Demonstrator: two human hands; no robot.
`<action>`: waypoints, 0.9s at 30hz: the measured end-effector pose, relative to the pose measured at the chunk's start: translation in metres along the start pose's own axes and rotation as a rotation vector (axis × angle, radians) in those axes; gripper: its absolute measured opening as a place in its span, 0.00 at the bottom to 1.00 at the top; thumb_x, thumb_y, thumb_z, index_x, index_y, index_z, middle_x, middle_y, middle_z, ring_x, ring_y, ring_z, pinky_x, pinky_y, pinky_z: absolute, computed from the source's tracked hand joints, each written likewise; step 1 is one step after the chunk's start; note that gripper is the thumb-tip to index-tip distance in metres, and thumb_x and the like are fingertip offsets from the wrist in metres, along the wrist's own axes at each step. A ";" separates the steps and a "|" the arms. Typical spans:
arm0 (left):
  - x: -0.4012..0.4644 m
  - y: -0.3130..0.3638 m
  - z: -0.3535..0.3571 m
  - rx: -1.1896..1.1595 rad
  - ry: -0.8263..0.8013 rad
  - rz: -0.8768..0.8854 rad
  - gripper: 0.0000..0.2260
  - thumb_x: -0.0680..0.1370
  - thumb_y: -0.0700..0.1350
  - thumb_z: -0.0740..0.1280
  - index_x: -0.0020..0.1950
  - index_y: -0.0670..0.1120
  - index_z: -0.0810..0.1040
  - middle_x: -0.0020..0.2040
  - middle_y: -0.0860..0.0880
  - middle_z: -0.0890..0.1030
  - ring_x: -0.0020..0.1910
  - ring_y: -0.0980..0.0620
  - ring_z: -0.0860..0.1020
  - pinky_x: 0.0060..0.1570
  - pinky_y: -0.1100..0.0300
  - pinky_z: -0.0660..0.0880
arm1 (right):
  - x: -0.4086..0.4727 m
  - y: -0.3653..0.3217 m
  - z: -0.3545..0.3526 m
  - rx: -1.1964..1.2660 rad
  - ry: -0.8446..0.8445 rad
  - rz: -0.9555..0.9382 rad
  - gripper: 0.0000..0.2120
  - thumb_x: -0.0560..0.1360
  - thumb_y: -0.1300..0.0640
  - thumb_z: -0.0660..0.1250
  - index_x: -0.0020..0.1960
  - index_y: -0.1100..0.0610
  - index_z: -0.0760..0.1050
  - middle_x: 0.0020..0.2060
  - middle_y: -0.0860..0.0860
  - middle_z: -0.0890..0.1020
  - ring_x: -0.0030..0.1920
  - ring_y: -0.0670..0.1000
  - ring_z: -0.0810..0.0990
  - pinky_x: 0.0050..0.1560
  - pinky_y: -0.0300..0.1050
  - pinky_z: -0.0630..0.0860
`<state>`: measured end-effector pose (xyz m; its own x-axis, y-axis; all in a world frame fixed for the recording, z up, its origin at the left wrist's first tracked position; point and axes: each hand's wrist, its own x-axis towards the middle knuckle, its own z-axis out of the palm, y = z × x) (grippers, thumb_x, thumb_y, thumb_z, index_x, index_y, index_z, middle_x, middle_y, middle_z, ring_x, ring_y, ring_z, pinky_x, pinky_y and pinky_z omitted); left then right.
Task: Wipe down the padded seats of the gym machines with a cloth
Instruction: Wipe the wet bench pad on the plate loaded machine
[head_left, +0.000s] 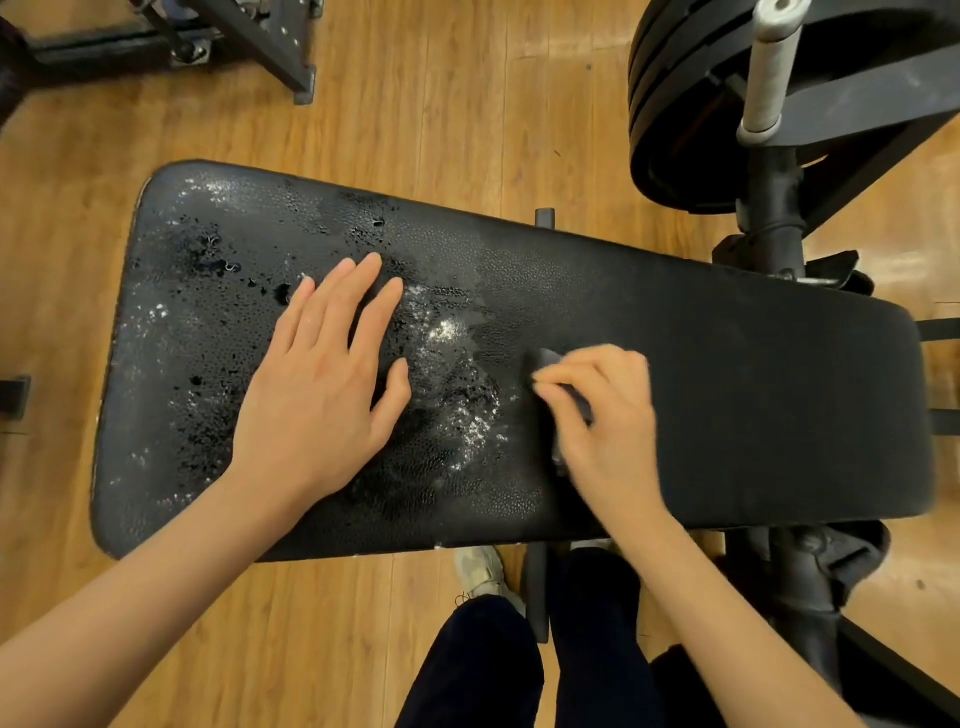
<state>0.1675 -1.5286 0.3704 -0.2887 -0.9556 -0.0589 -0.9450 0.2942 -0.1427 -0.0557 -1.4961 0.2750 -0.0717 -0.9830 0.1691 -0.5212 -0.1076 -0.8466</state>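
A long black padded bench seat (727, 374) lies across the middle of the view. Its left half is worn, with cracked, flaking patches and whitish marks. My left hand (322, 384) rests flat on that worn half, fingers straight and spread. My right hand (602, 415) is on the seat's middle and grips a small dark cloth (553, 364), which shows past the fingertips and under the palm. This hand is motion-blurred.
Black weight plates (670, 104) on a rack with a silver bar (769, 67) stand at the upper right. The bench frame (800, 582) runs down the right. Another machine's base (249, 47) sits at the upper left. My legs and a shoe (483, 571) are below the seat, on wooden floor.
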 end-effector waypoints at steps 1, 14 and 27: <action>0.000 0.000 0.000 -0.005 0.002 0.000 0.27 0.82 0.52 0.54 0.77 0.40 0.63 0.78 0.40 0.63 0.78 0.41 0.59 0.79 0.46 0.52 | -0.010 0.007 -0.008 0.022 0.062 0.129 0.03 0.77 0.61 0.70 0.45 0.56 0.82 0.45 0.49 0.77 0.50 0.51 0.72 0.49 0.56 0.73; 0.000 0.000 0.001 -0.001 0.025 -0.002 0.27 0.81 0.52 0.54 0.77 0.39 0.63 0.77 0.40 0.63 0.78 0.41 0.60 0.79 0.46 0.52 | -0.017 -0.014 -0.006 0.033 0.262 0.454 0.06 0.75 0.61 0.71 0.43 0.50 0.81 0.43 0.47 0.78 0.50 0.50 0.74 0.52 0.51 0.73; -0.001 0.000 0.004 0.005 0.050 0.016 0.27 0.82 0.52 0.53 0.77 0.39 0.63 0.77 0.39 0.63 0.78 0.40 0.60 0.78 0.44 0.54 | -0.018 -0.067 0.038 0.050 0.209 0.373 0.06 0.75 0.62 0.71 0.42 0.52 0.81 0.43 0.49 0.77 0.48 0.51 0.73 0.50 0.45 0.71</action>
<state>0.1688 -1.5281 0.3664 -0.3111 -0.9503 -0.0114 -0.9395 0.3093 -0.1470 0.0133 -1.4769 0.3095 -0.4211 -0.9051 -0.0594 -0.3854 0.2378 -0.8916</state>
